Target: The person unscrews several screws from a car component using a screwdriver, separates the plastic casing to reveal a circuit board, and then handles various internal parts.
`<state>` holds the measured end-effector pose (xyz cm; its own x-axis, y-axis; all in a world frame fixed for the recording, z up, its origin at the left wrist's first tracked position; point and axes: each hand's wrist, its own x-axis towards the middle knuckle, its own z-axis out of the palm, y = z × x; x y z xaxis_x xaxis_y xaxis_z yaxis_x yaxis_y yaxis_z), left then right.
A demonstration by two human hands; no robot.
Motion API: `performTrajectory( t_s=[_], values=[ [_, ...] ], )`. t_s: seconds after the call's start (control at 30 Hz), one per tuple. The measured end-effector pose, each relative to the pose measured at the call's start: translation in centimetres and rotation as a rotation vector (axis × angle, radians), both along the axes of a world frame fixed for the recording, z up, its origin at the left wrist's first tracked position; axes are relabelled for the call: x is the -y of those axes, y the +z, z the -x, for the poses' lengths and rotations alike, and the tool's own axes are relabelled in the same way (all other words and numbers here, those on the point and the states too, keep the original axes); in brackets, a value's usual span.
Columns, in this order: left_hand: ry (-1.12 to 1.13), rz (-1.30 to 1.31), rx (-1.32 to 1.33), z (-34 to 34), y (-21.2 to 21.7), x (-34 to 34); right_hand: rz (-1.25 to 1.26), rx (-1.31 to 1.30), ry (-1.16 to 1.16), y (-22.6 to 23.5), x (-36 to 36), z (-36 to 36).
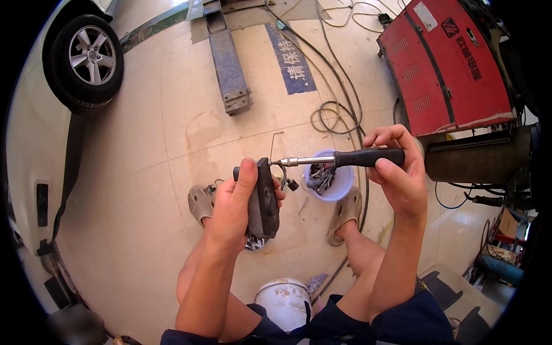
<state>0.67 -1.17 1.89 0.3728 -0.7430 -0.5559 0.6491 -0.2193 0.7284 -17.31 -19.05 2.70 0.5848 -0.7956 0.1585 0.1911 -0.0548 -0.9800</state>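
Note:
My left hand [227,211] is closed around a dark, block-shaped part [267,208], its thumb along the upper edge. A bent thin rod [273,144] rises beside the part's top, and a short cable with a black plug [292,184] hangs at its right side. Some shiny metal shows at its lower end. My right hand [403,183] grips the black handle of a socket driver [365,157], held level between thumb and fingers. The driver's metal tip meets the upper right corner of the part; exactly what it sits on is too small to make out.
Below the driver stands a light purple basin [343,188] with dark cables inside. A white bucket [283,300] is between my legs. Hoses [352,103] cross the floor near a red cabinet [445,69]. A steel lift arm [227,63] lies ahead; a white car's wheel [86,60] is left.

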Motion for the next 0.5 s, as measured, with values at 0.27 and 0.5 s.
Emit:
performTrajectory(
  t_s=[0.27, 0.5],
  values=[
    [-0.011, -0.021, 0.023, 0.5, -0.2, 0.5, -0.142, 0.029, -0.284, 1.6, -0.9, -1.6],
    [-0.008, -0.039, 0.073, 0.9, -0.6, 0.7, -0.371, -0.126, -0.095, 2.7, 0.2, 0.3]
  ],
)
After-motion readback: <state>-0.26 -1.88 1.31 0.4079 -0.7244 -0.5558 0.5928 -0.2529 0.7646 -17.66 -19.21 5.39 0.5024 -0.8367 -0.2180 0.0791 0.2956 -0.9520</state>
